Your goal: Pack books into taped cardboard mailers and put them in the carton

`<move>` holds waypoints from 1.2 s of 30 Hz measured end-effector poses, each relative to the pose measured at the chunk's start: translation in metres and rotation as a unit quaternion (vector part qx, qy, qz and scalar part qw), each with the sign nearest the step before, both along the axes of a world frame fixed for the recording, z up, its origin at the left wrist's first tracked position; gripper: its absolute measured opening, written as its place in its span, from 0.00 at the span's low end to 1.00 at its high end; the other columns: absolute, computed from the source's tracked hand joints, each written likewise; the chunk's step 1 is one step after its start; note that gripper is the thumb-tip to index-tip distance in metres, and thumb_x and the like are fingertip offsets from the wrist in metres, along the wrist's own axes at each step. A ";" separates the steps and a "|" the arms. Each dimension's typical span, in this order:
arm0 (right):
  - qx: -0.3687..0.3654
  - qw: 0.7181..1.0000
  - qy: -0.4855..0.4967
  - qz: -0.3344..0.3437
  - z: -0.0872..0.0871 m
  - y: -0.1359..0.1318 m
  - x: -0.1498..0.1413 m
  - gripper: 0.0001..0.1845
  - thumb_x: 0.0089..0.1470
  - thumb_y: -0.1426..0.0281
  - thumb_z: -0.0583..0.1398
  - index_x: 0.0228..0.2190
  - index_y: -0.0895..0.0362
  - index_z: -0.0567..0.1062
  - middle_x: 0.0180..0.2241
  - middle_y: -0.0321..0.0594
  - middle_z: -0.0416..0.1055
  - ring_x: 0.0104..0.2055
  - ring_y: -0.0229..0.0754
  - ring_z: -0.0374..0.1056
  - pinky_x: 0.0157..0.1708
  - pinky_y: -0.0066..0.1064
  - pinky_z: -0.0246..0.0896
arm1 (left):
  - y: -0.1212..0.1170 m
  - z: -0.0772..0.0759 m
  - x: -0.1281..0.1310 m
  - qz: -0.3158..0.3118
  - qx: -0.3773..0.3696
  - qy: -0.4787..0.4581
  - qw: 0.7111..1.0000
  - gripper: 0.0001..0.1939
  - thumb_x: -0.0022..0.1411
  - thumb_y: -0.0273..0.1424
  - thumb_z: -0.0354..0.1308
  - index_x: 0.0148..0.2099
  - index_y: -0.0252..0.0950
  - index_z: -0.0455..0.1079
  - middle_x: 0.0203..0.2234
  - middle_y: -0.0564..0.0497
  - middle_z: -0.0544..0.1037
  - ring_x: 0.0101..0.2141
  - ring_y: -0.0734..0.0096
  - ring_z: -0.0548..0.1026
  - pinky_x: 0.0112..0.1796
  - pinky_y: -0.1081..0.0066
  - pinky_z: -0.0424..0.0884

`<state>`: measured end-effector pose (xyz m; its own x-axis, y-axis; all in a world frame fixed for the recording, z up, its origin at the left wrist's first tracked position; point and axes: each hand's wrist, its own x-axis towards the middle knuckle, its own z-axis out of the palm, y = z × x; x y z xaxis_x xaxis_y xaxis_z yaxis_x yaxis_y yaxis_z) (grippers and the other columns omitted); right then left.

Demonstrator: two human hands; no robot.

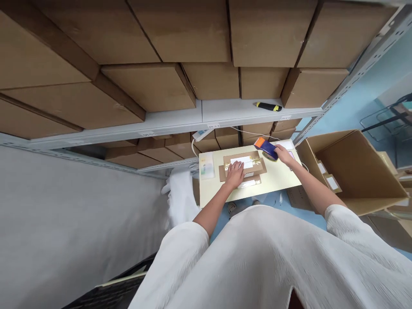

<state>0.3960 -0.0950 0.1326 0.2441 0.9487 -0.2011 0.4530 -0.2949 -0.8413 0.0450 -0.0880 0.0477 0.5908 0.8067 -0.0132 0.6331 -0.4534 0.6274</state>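
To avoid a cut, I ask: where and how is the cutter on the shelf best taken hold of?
Probably by the thick black body of the cutter, coming from the open front of the shelf: it lies flat along the front edge, its tapered end pointing left.

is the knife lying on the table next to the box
No, the knife lies on the shelf, in front of the cartons there.

The left hand [236, 174] partly hides a white label [245, 161]; upper boxes [193, 30] are cut off above.
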 end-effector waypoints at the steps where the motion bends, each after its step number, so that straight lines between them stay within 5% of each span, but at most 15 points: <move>1: -0.006 1.000 0.017 0.019 0.005 0.008 -0.014 0.14 0.60 0.55 0.58 0.36 0.52 0.74 0.35 0.40 0.77 0.42 0.49 0.70 0.42 0.37 0.68 | 0.001 0.001 -0.001 -0.003 0.003 -0.001 1.000 0.34 0.72 0.37 0.57 0.77 0.40 0.65 0.73 0.35 0.70 0.77 0.40 0.59 0.77 0.38 0.46; 5: -0.045 0.994 0.065 0.075 0.013 0.033 -0.072 0.17 0.61 0.53 0.57 0.30 0.52 0.68 0.31 0.38 0.73 0.37 0.46 0.68 0.38 0.36 0.68 | 0.007 0.006 -0.011 -0.022 0.009 -0.010 1.000 0.31 0.70 0.33 0.58 0.74 0.42 0.70 0.72 0.38 0.71 0.75 0.44 0.63 0.76 0.40 0.52; 9: -0.056 0.987 0.086 0.123 0.014 0.041 -0.101 0.25 0.59 0.43 0.65 0.35 0.52 0.71 0.36 0.40 0.77 0.42 0.49 0.73 0.43 0.37 0.72 | 0.011 0.005 -0.021 -0.021 0.021 -0.046 0.998 0.27 0.68 0.31 0.61 0.69 0.42 0.76 0.69 0.39 0.74 0.72 0.45 0.68 0.74 0.43 0.59; 14: -0.062 0.976 0.025 0.205 0.017 0.039 -0.097 0.36 0.42 0.46 0.79 0.42 0.53 0.73 0.41 0.41 0.80 0.45 0.51 0.76 0.47 0.40 0.75 | 0.012 0.005 -0.026 -0.027 0.025 -0.034 0.999 0.27 0.67 0.31 0.62 0.67 0.38 0.77 0.68 0.36 0.74 0.71 0.42 0.68 0.73 0.42 0.63; 22: -0.024 0.952 -0.184 0.245 0.011 0.034 -0.078 0.30 0.38 0.55 0.77 0.40 0.53 0.76 0.44 0.44 0.78 0.44 0.53 0.74 0.46 0.41 0.72 | 0.010 0.010 -0.027 -0.016 0.002 -0.040 0.999 0.24 0.68 0.29 0.61 0.64 0.39 0.79 0.69 0.39 0.75 0.72 0.44 0.68 0.74 0.42 0.62; 25: -0.023 0.950 -0.194 0.245 0.011 0.032 -0.071 0.29 0.36 0.58 0.77 0.40 0.54 0.76 0.43 0.45 0.78 0.43 0.52 0.74 0.43 0.40 0.72 | 0.012 0.017 -0.026 0.040 -0.044 -0.108 0.992 0.20 0.70 0.28 0.57 0.60 0.39 0.81 0.64 0.41 0.80 0.68 0.48 0.73 0.71 0.45 0.67; 30: -0.019 0.955 -0.170 0.244 0.017 0.027 -0.069 0.30 0.37 0.58 0.79 0.40 0.54 0.76 0.42 0.44 0.79 0.41 0.50 0.74 0.40 0.36 0.71 | 0.031 0.042 -0.013 0.241 -0.166 -0.292 0.911 0.10 0.72 0.33 0.61 0.53 0.40 0.79 0.52 0.42 0.85 0.53 0.56 0.83 0.60 0.55 0.77; 36: -0.016 0.948 -0.189 0.255 0.017 0.024 -0.073 0.26 0.40 0.67 0.76 0.41 0.55 0.75 0.42 0.43 0.78 0.41 0.48 0.74 0.39 0.33 0.70 | 0.043 0.067 0.016 0.301 -0.343 -0.356 0.815 0.18 0.60 0.33 0.77 0.47 0.39 0.73 0.35 0.47 0.86 0.37 0.62 0.85 0.43 0.63 0.79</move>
<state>0.3226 -0.0712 0.1500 -0.1840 0.9576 -0.2216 0.8108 0.0204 -0.5850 0.0610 -0.0446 0.1149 0.1460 0.9004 -0.4099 -0.0246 0.4175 0.9084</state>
